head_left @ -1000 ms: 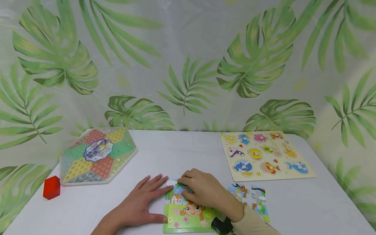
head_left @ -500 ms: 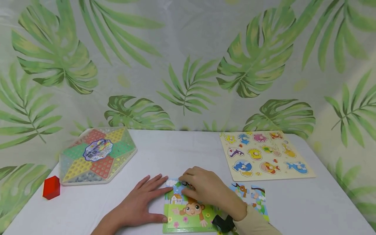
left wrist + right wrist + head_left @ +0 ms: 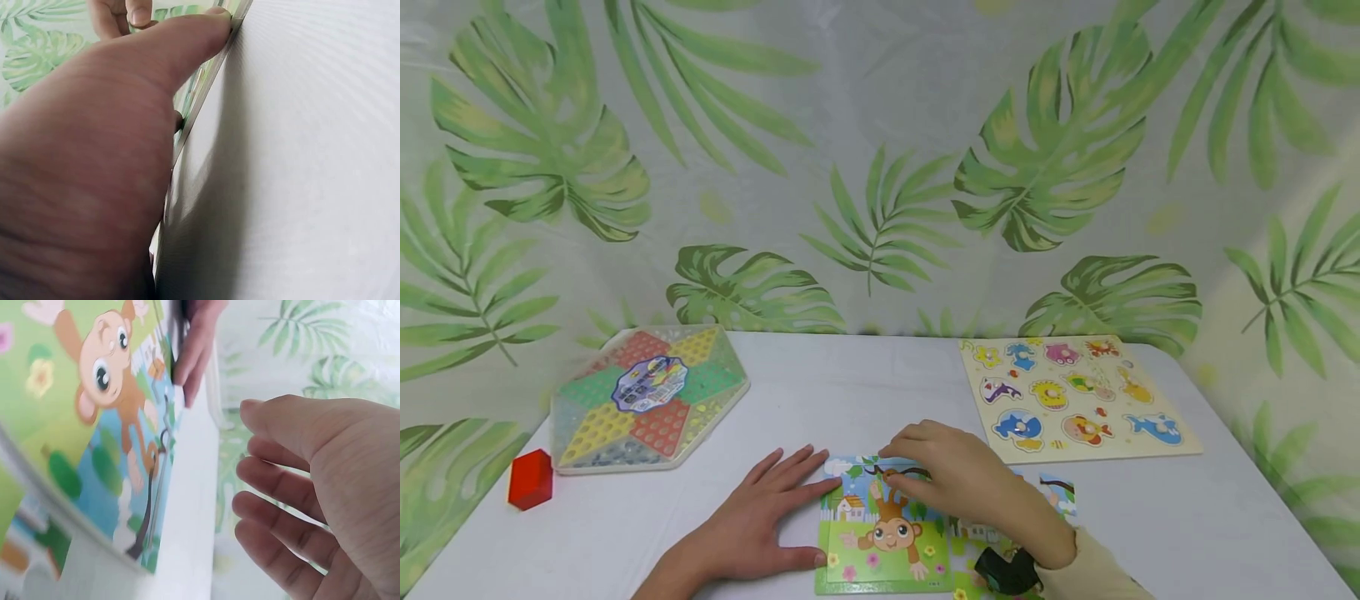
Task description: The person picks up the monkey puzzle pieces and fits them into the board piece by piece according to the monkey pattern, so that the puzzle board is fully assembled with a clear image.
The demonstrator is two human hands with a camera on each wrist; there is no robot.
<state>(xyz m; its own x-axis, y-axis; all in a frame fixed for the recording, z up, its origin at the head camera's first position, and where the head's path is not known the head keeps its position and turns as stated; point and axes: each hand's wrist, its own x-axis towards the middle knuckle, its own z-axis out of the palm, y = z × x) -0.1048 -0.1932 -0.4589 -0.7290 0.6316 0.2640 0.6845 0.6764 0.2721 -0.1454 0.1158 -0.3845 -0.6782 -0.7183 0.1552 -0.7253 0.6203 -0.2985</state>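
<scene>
- Since the earlier frame, we see that the right hand [image 3: 958,462] has shifted rightward to the top right part of the monkey puzzle [image 3: 887,533], uncovering the monkey's raised arm and body.
- We find the left hand [image 3: 763,517] in the same spot, at the left edge of the monkey puzzle, its thumb and index finger touching that edge; it is spread out and grasps nothing.
- Right-wrist view: we see the right hand's fingers [image 3: 275,547] loosely curved, thumb apart from them, released and holding nothing, clear of the monkey puzzle's surface.
- Our monkey puzzle lies flat on the tabletop [image 3: 842,383], between the two hands.
- Just right of the monkey puzzle we see loose puzzle pieces [image 3: 1060,496], partly hidden by the right forearm, its pale sleeve [image 3: 1086,575] and a dark device [image 3: 1007,571] at the wrist.
- Beyond the monkey puzzle to the right we see an animal peg board [image 3: 1078,400].
- Well left of the monkey puzzle we see a red block [image 3: 531,480], just beside a star-patterned game box [image 3: 651,396].
- Behind the monkey puzzle, past the tabletop, we see a leaf-print curtain [image 3: 880,208].
</scene>
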